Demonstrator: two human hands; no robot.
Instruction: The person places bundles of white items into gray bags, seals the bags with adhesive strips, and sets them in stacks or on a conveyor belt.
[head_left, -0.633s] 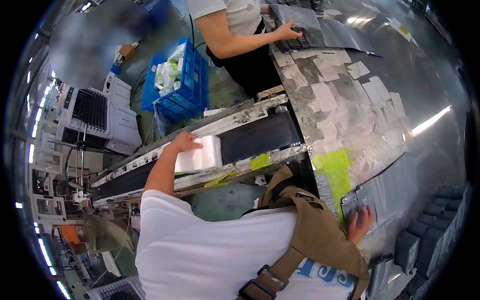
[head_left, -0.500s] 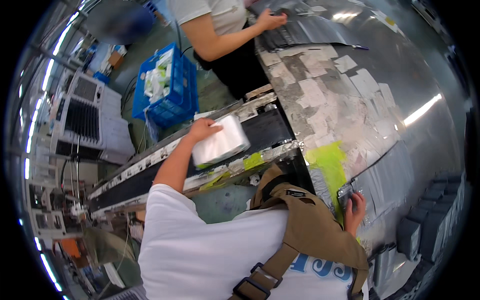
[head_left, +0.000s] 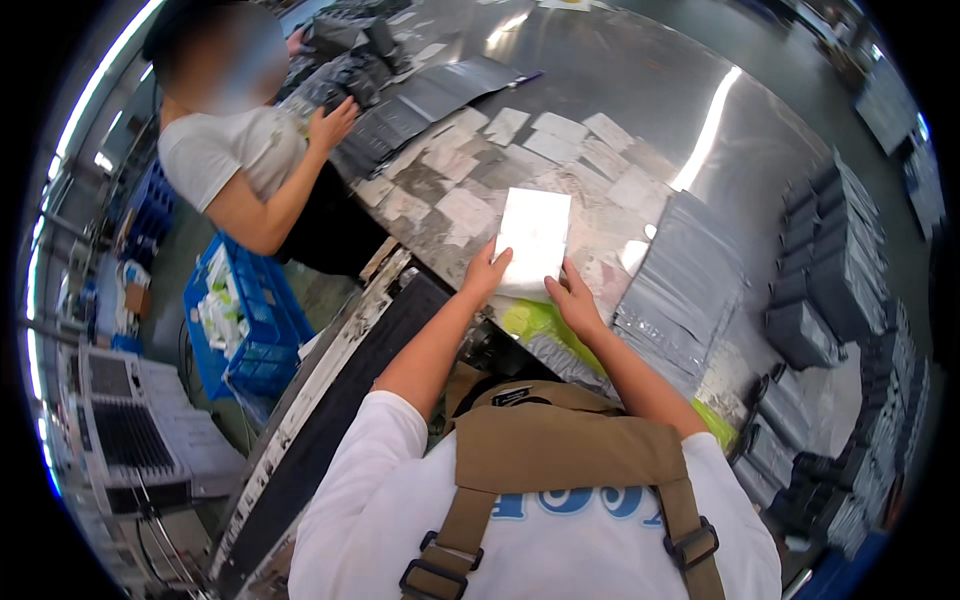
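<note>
A flat white packet [head_left: 536, 232], bright with glare, is held between my two hands over the metal worktable's near edge. My left hand [head_left: 487, 273] grips its lower left side, thumb on top. At its lower right corner my right hand [head_left: 577, 299] pinches it, thumb on the upper face. The fingers beneath are hidden. Just right of my right hand lies a pile of flat grey plastic mailing bags [head_left: 685, 275]. Lime-green tape [head_left: 545, 328] covers the table edge below the packet.
A dark conveyor belt [head_left: 345, 400] runs along my left, with a blue crate [head_left: 270, 340] of packets beyond it. A co-worker [head_left: 250, 170] handles grey bags at the far left. Stacked grey parcels [head_left: 840, 250] stand at right. Worn paper labels [head_left: 465, 215] cover part of the metal table [head_left: 640, 110].
My left hand has carried the white packet from above the conveyor to the table. My right hand has left the grey bags and now holds the packet too. The view has swung right.
</note>
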